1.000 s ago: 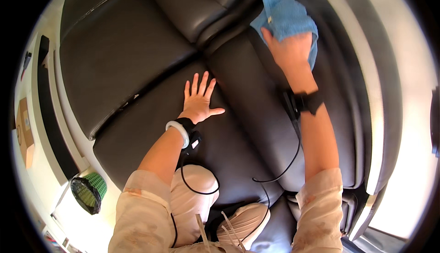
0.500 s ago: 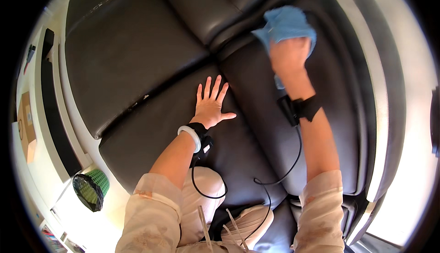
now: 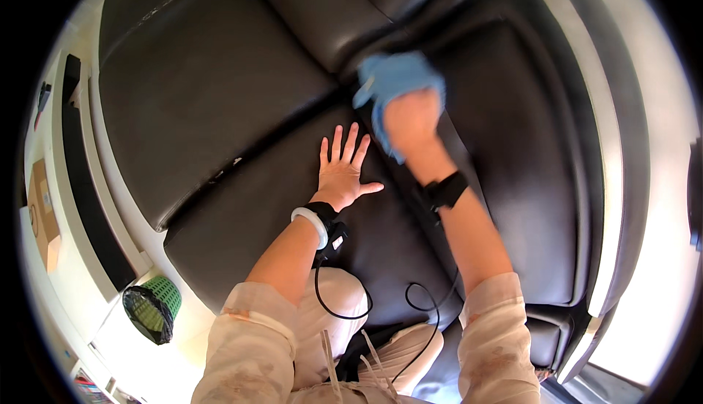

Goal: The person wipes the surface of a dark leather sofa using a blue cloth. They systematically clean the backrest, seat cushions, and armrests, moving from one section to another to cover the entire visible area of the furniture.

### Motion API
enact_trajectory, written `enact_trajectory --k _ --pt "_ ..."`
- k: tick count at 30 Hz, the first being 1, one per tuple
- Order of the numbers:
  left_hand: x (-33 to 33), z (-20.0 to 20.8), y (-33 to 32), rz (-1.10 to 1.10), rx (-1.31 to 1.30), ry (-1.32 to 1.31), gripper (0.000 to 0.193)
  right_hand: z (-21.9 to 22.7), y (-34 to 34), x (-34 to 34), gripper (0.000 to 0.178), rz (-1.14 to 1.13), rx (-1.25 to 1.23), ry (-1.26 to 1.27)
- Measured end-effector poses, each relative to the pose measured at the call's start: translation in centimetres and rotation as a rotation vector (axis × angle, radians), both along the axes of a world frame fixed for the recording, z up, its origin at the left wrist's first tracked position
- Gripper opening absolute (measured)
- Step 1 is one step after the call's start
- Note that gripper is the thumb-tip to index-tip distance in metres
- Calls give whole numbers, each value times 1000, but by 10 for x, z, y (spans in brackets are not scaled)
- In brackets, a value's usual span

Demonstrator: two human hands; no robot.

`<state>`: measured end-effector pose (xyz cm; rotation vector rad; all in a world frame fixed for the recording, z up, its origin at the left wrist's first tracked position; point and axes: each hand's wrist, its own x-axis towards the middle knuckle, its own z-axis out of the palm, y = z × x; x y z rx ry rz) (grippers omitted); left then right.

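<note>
My right hand (image 3: 412, 122) is closed on a blue cloth (image 3: 401, 74), which presses against the dark brown leather sofa (image 3: 293, 206) near the seam between two cushions. Motion smears the hand and cloth slightly. To its left, my left hand (image 3: 342, 173) lies flat on a seat cushion with fingers spread, holding nothing. A white bangle (image 3: 311, 224) and a black strap with a small device circle the left wrist. Another black strap (image 3: 447, 190) is on the right wrist, and thin black cables run from both toward my lap.
A green wastebasket (image 3: 170, 295) with a black liner stands on the floor at the left. Beyond the sofa's left side is a white cabinet (image 3: 69, 206) with a cardboard box (image 3: 45, 217) on it. The sofa's right side has a cream-edged armrest (image 3: 611, 184).
My right hand has swept the blue cloth left and toward me, from the right cushion to near the seam. My left hand stays flat in nearly the same place.
</note>
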<state>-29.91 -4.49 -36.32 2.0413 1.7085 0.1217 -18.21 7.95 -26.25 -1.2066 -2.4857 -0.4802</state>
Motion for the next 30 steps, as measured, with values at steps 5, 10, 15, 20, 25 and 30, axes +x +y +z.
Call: enact_trajectory --k 5,10,15,20,25,30 --pt "8 -1 3 -11 31 -39 116 41 46 12 18 -201 64 -212" --pt "9 -2 3 -20 -13 -2 115 53 -2 41 19 -369 -410 -385" --pt "10 2 4 -37 -50 11 115 42 -131 175 20 -330 -90 63" --pt "8 4 4 -34 -58 66 117 38 -251 254 19 -503 -39 85" --pt "17 -1 5 -47 19 85 118 27 -191 237 19 -289 -9 209" --pt "11 0 10 -74 -11 132 117 73 -65 87 31 -550 -523 -580"
